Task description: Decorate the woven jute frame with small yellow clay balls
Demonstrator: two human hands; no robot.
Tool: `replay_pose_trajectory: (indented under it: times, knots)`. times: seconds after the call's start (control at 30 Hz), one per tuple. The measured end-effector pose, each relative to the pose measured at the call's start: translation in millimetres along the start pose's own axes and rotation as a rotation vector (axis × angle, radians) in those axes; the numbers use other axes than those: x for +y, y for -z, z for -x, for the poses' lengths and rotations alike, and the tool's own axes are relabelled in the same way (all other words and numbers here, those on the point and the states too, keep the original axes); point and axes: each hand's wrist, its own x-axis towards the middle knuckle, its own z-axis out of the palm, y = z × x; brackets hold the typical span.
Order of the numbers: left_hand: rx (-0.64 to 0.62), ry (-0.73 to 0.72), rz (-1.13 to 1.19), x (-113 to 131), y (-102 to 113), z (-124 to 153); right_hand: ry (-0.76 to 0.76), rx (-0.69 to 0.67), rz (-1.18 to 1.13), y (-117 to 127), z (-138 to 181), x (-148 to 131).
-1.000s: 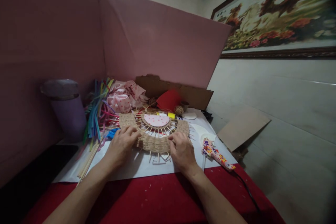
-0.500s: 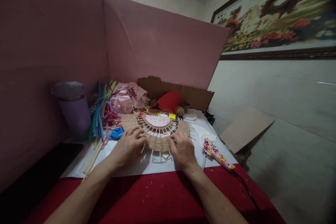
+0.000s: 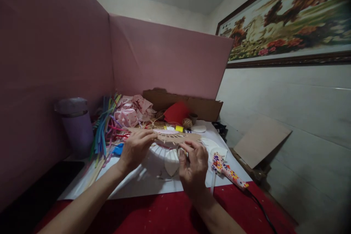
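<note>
At the back and left, big pink boards (image 3: 167, 58). Over the table, a red cloth (image 3: 159, 214), with white paper (image 3: 126, 186) on top. High on the right wall, a framed picture (image 3: 287, 18) of horses and flowers. Along the back of the table, a strip of brown cardboard (image 3: 208, 108). In front of that, a heap of pink cloth (image 3: 142, 106). At the left, a purple cup (image 3: 78, 128).

In the middle, a woven mat (image 3: 175, 138) with little sticks, tipped up over the paper and seen almost from its edge. On its left part, the left hand (image 3: 138, 148), gripping it. By its near edge, the right hand (image 3: 194, 164), fingers bent; cannot tell whether gripping it. To the right, a flowery glue gun (image 3: 229, 173) with a black cord. Behind the mat, a small yellow block (image 3: 179, 128).
</note>
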Motion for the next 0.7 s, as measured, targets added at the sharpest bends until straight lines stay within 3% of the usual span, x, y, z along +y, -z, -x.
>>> replay_pose_trajectory:
  times: [0.23,0.37,0.5,0.7]
  knots:
    - [-0.020,0.220,0.066,-27.3,0.5,-83.8,0.037,-0.094,-0.066,0.4,6.0,-8.6]
    - [0.006,0.308,0.144,-47.2,-1.1,-123.7,0.057,-0.081,-0.088,-2.2,6.2,-7.2]
    - [0.008,0.346,0.133,-53.2,10.9,-146.2,0.127,-0.024,-0.091,-7.8,6.8,-3.5]
    - [-0.024,0.460,0.246,-49.5,39.7,-158.7,0.141,-0.029,-0.119,-15.8,11.1,-2.0]
